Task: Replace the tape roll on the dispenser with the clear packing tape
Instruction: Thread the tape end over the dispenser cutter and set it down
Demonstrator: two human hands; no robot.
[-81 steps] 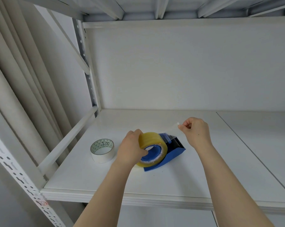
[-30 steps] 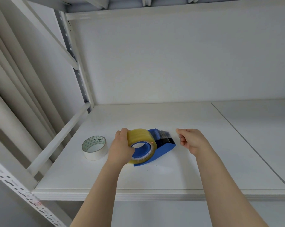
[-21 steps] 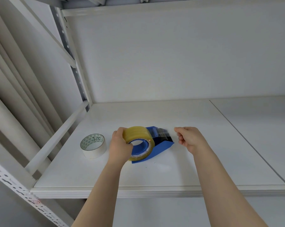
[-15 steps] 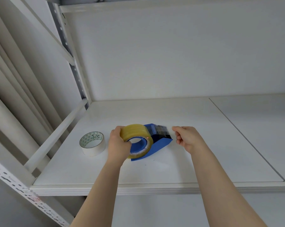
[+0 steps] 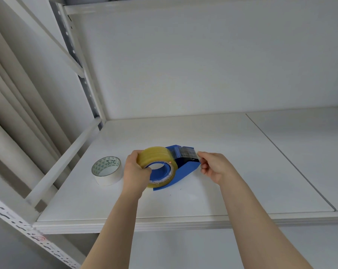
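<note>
Both hands busy: left hand (image 5: 136, 171) fingers wrapped round the clear packing tape roll (image 5: 157, 165) on the blue dispenser (image 5: 184, 165), right hand (image 5: 213, 166) fingers pinching its loose end; white tape roll (image 5: 107, 170) sits nearby on the shelf (image 5: 242, 181).

dispenser (image 5: 185, 167) on shelf (image 5: 242, 181), spare tape roll (image 5: 107, 170) to its left

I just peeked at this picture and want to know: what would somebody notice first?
First, the yellowish tape roll sitting on the blue dispenser in the middle of the white shelf. The left hand grips the roll, and the right hand pinches the tape end at the dispenser's front. A white roll lies flat to the left, apart from them.
</note>
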